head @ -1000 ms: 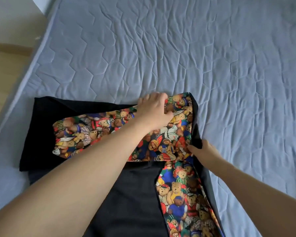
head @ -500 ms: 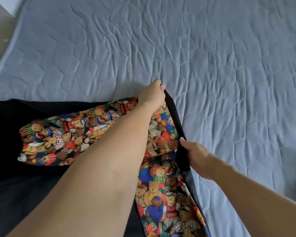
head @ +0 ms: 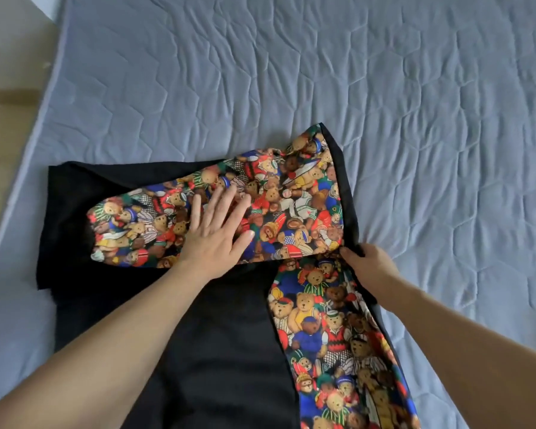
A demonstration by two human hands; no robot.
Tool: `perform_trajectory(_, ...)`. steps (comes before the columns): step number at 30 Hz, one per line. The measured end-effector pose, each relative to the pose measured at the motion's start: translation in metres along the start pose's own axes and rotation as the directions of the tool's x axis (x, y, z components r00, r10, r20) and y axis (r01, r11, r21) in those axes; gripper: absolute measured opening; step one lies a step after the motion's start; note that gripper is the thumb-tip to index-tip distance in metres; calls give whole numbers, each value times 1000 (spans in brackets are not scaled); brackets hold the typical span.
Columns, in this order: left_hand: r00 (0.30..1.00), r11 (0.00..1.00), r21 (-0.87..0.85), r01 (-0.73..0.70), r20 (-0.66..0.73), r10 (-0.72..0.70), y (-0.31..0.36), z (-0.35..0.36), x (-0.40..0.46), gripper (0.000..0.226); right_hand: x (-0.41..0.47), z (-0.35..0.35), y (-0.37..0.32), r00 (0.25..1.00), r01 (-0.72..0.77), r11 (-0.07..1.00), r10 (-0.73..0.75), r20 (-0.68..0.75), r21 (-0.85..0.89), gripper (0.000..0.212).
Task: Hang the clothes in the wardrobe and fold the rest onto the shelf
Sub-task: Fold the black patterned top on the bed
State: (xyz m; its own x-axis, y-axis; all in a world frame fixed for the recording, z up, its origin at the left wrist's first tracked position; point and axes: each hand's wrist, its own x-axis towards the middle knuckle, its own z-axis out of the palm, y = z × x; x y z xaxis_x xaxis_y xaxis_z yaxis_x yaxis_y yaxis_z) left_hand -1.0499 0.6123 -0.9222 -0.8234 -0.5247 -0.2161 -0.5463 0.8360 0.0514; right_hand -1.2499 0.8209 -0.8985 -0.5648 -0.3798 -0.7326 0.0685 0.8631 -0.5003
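A black garment (head: 217,329) with colourful teddy-bear print panels (head: 304,205) lies on the bed. One printed sleeve is folded across the black body toward the left. My left hand (head: 217,230) lies flat on that sleeve, fingers straight and spread, pressing it down. My right hand (head: 369,264) pinches the black edge of the garment at the fold, where the sleeve meets the printed side panel (head: 328,342) that runs down to the bottom of the view.
The garment rests on a blue-grey quilted mattress (head: 322,72) that stretches far and right. The mattress's left edge (head: 48,97) runs diagonally, with wooden floor (head: 0,125) beyond it at the left.
My left hand let go of the sleeve's top corner, moved left along the folded sleeve and flattened on it. My right hand stays at the fold edge.
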Motion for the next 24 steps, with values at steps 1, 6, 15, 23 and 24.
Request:
perform_trajectory(1, 997, 997, 29, 75, 18, -76, -23, 5, -24, 66, -4, 4, 2, 998, 20, 999, -22, -54, -40, 25)
perform_trajectory(6, 859, 862, 88, 500, 82, -506, -83, 0, -111, 66, -47, 30, 19, 952, -43, 994, 11, -307, -98, 42)
perform_trajectory(15, 884, 933, -129, 337, 384, -266, 41, -15, -207, 75, -136, 76, 69, 866, -474, 872, 437, -243, -121, 51)
perform_trajectory(23, 762, 991, -129, -27, 639, 104, 119, 8, -309, 105, -204, 63, 134, 764, -643, 765, 644, 40, -37, 22)
perform_trajectory(24, 758, 993, -118, -11, 646, 85, 122, 8, -315, 111, -211, 60, 132, 727, -684, 728, 674, 129, 48, 22)
